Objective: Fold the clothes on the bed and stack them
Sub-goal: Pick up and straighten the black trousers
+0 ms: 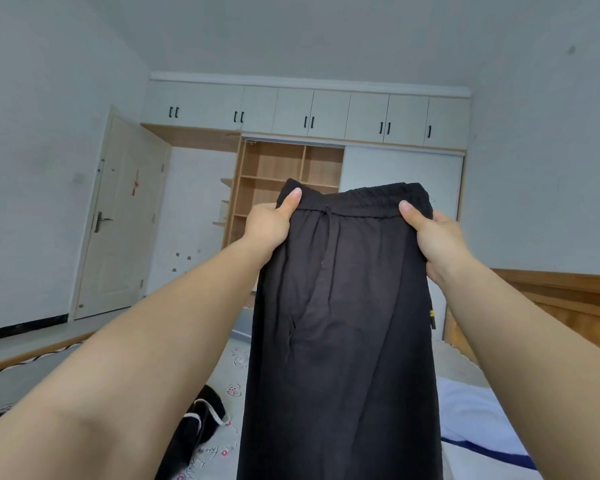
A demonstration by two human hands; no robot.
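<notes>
A pair of black trousers [343,323] with an elastic drawstring waistband hangs upright in front of me, held up in the air above the bed [238,362]. My left hand [271,226] grips the waistband's left end, thumb on the front. My right hand [437,237] grips the waistband's right end the same way. The trouser legs drop out of view at the bottom. A black garment with white trim [196,427] lies crumpled on the bed at lower left. A white and blue garment [471,420] lies on the bed at lower right.
The bed has a light patterned sheet and a wooden headboard [568,306] on the right. Behind stands a wardrobe [291,168] with open wooden shelves and white upper cabinets. A closed cream door [118,220] is on the left wall.
</notes>
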